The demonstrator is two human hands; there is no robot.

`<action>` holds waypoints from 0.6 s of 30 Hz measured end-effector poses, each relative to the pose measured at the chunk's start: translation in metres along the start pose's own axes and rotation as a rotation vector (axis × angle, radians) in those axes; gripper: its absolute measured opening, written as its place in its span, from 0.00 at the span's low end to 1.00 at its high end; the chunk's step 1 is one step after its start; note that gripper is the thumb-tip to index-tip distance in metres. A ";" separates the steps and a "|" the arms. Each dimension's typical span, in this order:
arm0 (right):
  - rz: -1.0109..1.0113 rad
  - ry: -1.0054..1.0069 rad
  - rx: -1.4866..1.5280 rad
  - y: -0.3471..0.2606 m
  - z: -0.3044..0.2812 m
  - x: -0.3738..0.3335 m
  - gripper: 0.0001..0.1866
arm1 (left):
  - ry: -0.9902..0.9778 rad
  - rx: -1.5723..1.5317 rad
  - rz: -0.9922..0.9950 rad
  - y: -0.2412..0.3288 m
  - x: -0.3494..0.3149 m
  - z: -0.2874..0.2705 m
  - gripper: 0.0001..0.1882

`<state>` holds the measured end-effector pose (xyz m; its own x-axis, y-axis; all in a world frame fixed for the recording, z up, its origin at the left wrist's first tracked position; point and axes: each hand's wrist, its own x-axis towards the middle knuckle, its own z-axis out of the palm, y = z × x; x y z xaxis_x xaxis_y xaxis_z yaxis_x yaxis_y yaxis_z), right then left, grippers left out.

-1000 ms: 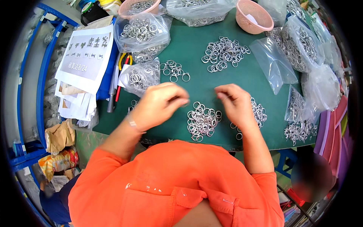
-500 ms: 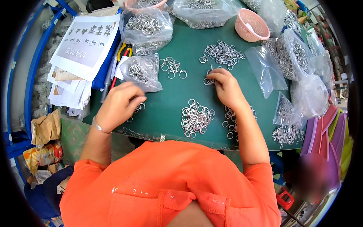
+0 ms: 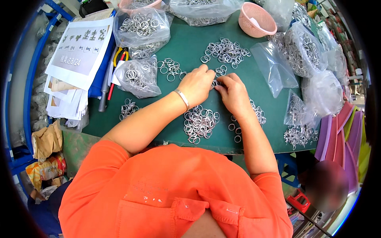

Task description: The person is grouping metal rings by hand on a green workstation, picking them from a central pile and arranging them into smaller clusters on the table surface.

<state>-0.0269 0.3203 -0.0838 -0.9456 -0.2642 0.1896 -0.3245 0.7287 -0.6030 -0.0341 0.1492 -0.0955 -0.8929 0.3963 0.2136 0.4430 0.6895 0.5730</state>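
Observation:
My left hand point(image 3: 196, 86), with a silver bangle at the wrist, is at the middle of the table, its fingers bent together; what they hold is hidden. Right beside it, my right hand point(image 3: 235, 94) pinches a small metal ring point(image 3: 215, 83) between thumb and fingers. A few loose rings point(image 3: 221, 70) lie just beyond both hands. Nearer to me is a heap of metal rings point(image 3: 201, 124), and a larger heap point(image 3: 227, 52) lies farther back. Smaller groups sit to the left point(image 3: 127, 108), far left point(image 3: 170, 68) and beside my right forearm point(image 3: 258, 112).
Clear bags of rings point(image 3: 138, 75) line the left and back of the green table point(image 3: 166, 115). A pink basket point(image 3: 257, 20), a flat plastic bag point(image 3: 274, 69) and a full bag point(image 3: 303, 53) stand right. Papers point(image 3: 77, 51) and yellow-handled pliers point(image 3: 120, 55) lie left. A person's blurred head shows lower right.
My left hand has swung from the small ring group at the left over to the middle, meeting my right hand. The right hand has stayed near its place. The whole view has shifted slightly.

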 end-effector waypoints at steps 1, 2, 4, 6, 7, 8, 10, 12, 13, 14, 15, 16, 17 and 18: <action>-0.027 0.023 -0.012 0.001 -0.001 -0.001 0.08 | 0.000 -0.009 -0.001 -0.004 -0.003 -0.001 0.13; -0.016 0.057 -0.005 0.002 -0.002 -0.002 0.08 | 0.000 -0.019 -0.001 -0.007 -0.006 -0.001 0.13; 0.010 0.122 0.010 0.002 -0.006 -0.005 0.07 | 0.017 -0.064 -0.003 -0.008 -0.009 -0.004 0.12; 0.031 0.112 0.075 -0.006 -0.016 -0.010 0.06 | 0.063 -0.091 0.023 -0.006 -0.008 -0.007 0.13; 0.036 0.099 0.112 -0.008 -0.021 -0.014 0.07 | 0.106 -0.095 0.053 -0.005 -0.005 -0.008 0.13; 0.041 0.086 0.148 -0.008 -0.023 -0.019 0.07 | 0.148 -0.099 0.083 -0.005 -0.002 -0.007 0.13; 0.032 0.064 0.198 -0.011 -0.024 -0.031 0.13 | 0.091 -0.042 0.086 -0.006 0.001 -0.005 0.13; 0.071 0.099 0.271 -0.021 -0.025 -0.038 0.16 | -0.008 0.053 0.070 -0.010 0.003 -0.003 0.12; 0.045 0.127 0.279 -0.019 -0.024 -0.042 0.21 | -0.013 0.041 0.026 -0.011 0.004 -0.002 0.12; 0.069 0.152 0.328 -0.021 -0.023 -0.045 0.23 | -0.018 0.030 -0.020 -0.011 0.005 -0.004 0.11; 0.092 0.176 0.378 -0.025 -0.022 -0.047 0.24 | -0.022 0.020 -0.065 -0.011 0.005 -0.006 0.11; 0.115 0.205 0.424 -0.027 -0.023 -0.049 0.25 | 0.002 0.018 -0.068 -0.010 0.006 -0.010 0.10; 0.073 0.227 0.404 -0.023 -0.020 -0.052 0.27 | 0.014 0.012 -0.032 -0.013 0.004 -0.012 0.11; 0.062 0.237 0.405 -0.024 -0.020 -0.054 0.27 | 0.026 0.006 0.002 -0.014 0.002 -0.014 0.12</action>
<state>0.0315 0.3296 -0.0641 -0.9569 -0.0420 0.2873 -0.2777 0.4209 -0.8635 -0.0436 0.1324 -0.0922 -0.8937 0.3817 0.2357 0.4454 0.6921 0.5680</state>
